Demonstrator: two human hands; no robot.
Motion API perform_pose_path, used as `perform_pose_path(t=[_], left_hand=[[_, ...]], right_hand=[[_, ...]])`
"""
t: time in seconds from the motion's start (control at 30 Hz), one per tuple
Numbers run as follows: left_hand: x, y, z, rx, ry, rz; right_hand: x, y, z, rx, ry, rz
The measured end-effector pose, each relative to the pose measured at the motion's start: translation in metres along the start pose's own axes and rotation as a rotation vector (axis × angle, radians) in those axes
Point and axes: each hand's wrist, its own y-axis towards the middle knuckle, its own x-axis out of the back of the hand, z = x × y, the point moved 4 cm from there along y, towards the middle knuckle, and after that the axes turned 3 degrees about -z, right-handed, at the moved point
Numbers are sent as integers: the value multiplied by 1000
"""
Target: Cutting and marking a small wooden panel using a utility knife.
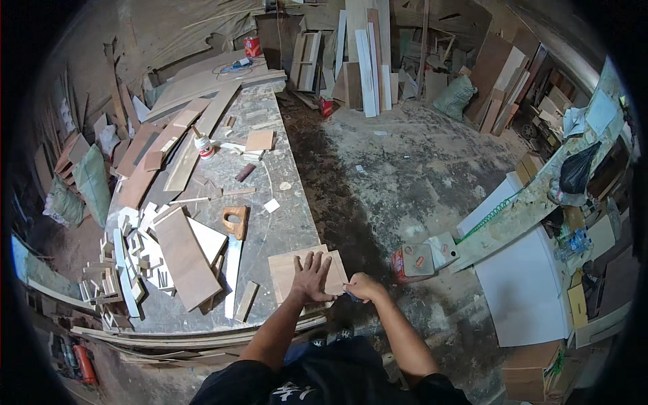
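Note:
A pale square wooden panel (pixel 282 268) lies at the near right corner of the workbench, a little of it reaching past the edge. My left hand (pixel 312 278) is spread flat on top of it with the fingers apart. Closed at the panel's right edge, my right hand (pixel 365 288) grips a small dark bluish thing, mostly hidden by the fingers. To the left of the panel lies a handsaw (pixel 235 221) with a wooden handle, its blade pointing toward me. Between saw and panel rests a short wood strip (pixel 247 302).
The dark workbench (pixel 297 202) carries a larger brown board (pixel 185 256), several offcuts, a white glue bottle (pixel 204 147) and a red can (pixel 252 46). A red container (pixel 413 262) stands on the floor at right, near a large white sheet (pixel 523 290).

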Motion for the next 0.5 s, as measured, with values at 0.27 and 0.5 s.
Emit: perform_pose_path(t=[0.27, 0.5], left_hand=[[2, 0, -3, 41, 59, 138], [5, 6, -5, 28, 2, 164]], right_hand=[[-7, -5, 30, -140, -68, -68], [-23, 16, 24, -3, -358, -146]])
